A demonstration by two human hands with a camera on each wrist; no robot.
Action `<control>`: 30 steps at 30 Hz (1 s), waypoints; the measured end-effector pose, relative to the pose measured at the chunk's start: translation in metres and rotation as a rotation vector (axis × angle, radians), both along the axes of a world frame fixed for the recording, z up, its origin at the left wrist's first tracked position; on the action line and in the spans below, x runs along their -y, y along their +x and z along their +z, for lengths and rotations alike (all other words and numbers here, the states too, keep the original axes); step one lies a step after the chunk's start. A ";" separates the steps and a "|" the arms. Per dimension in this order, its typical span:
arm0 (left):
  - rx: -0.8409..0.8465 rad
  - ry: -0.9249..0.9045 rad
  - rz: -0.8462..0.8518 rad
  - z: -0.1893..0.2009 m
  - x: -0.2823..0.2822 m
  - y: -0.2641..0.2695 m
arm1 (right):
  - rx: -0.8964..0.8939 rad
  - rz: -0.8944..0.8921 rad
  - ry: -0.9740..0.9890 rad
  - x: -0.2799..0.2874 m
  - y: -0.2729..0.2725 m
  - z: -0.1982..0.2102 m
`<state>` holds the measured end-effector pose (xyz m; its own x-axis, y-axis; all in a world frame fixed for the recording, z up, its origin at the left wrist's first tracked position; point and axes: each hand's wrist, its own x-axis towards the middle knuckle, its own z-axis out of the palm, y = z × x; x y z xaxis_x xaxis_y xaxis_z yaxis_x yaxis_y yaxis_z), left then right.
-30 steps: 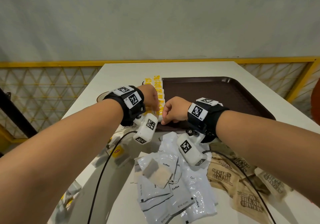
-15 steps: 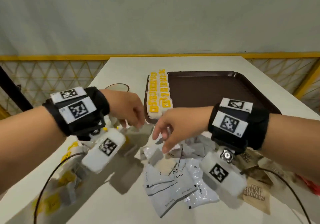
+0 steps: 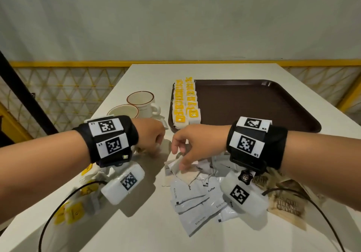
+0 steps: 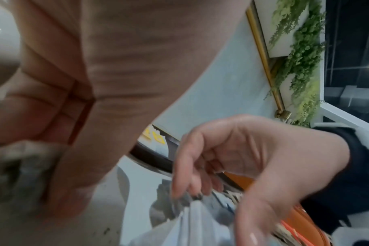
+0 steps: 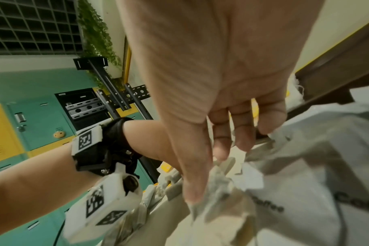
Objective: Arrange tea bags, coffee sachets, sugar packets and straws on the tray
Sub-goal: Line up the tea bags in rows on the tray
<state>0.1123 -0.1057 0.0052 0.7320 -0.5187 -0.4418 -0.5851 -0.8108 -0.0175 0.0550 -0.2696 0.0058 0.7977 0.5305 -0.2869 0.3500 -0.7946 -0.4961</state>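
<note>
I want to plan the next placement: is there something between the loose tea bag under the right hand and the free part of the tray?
Nothing visible blocks it. The tea bag lies on the coffee sachets under the right hand; the tray is just beyond, bare beside its tea bag rows.

"Coffee" is printed on the white sachets (image 3: 197, 201), also readable on one sachet in the right wrist view; the right wristband (image 3: 254, 144) tags read "R1" and "R2"; brown packets' (image 3: 287, 205) print is too blurred to read
</note>
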 end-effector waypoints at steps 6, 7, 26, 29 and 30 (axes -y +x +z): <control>-0.057 -0.022 0.036 0.008 -0.003 0.005 | -0.033 0.034 -0.012 0.003 0.002 -0.005; -0.048 -0.016 0.028 0.007 -0.003 0.005 | -0.046 0.001 0.018 0.006 0.003 -0.001; -0.039 0.067 0.061 0.001 0.002 0.002 | -0.219 -0.672 0.917 0.054 0.029 0.009; -0.058 0.096 0.055 0.001 0.004 0.001 | -0.234 -0.680 0.976 0.053 0.030 0.010; -0.073 0.097 0.057 0.001 0.005 0.001 | -0.247 -0.699 1.009 0.052 0.030 0.010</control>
